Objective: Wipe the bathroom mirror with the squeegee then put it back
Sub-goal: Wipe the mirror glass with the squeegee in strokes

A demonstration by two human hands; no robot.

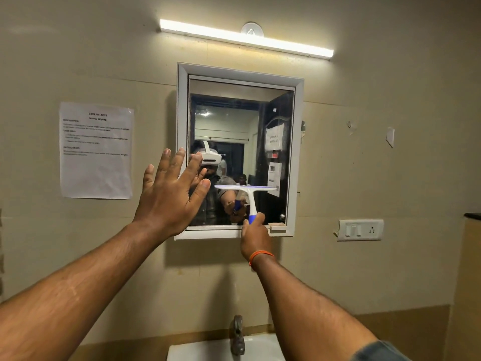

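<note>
Beige bathroom wall (pixel 377 82) is filling the bkgd, w/ a lit white tube light (pixel 246 39) glowing along the top and a white-framed rectangular mirror (pixel 260 121) hanging below it, roughly centre. White printed paper sheet (pixel 96 149) is sticking to the wall left of the mirror; white switch & socket plate (pixel 360 229) is sitting to the right, lower down. At the bottom edge a metal tap (pixel 238 337) is rising over a white ceramic basin (pixel 197 350).

Right hand (pixel 256 237) is closing round the blue lower part of the handle of a white-and-blue plastic squeegee (pixel 248 194), fingers wrapped, thumb up along the handle; an orange thread band (pixel 260 256) is circling that wrist. Squeegee is standing upright w/ its wide blade lying horizontal against the glass in the lower right part of the mirror, handle running down to the bottom frame.

Left hand (pixel 169 199) is spreading open, fingers splayed & gripping nothing, palm facing the wall, overlapping the mirror's lower left frame edge; can't tell if it's actually touching the frame or glass.

Mirror is reflecting the person wearing a white headset, plus both hands & the squeegee
</note>
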